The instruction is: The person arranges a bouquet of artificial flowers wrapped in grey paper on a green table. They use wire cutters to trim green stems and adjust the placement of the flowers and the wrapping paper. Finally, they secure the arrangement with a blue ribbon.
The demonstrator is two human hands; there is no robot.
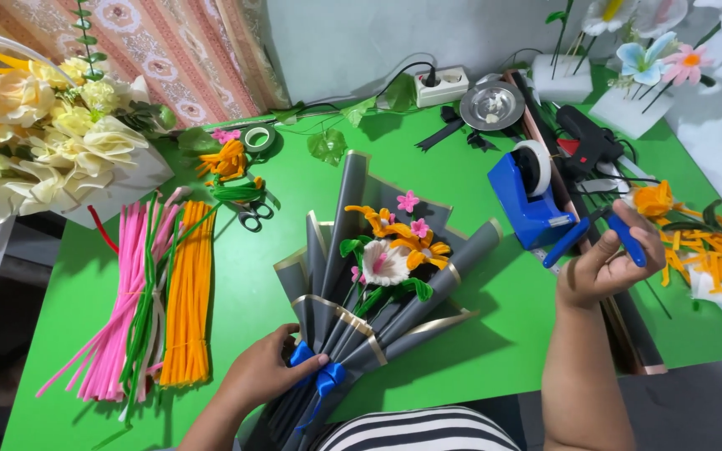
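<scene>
While the green table [495, 351] was cluttered, I kept the grey-wrapped pipe-cleaner bouquet [378, 284] flat at its middle, left hand [265, 372] clamped around the blue bow [321, 374], right hand [607, 263] gripping blue-handled pliers [595, 230]. Steadying that neck mattered most, I'd say.

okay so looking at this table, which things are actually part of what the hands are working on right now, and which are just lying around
In hand:
left hand gripping the grey-wrapped bouquet at its blue ribbon bow
right hand holding blue-handled pliers

Lying about:
pink pipe cleaners
orange pipe cleaners
scissors
blue tape dispenser
black glue gun
metal dish
cream flower bouquet
</scene>
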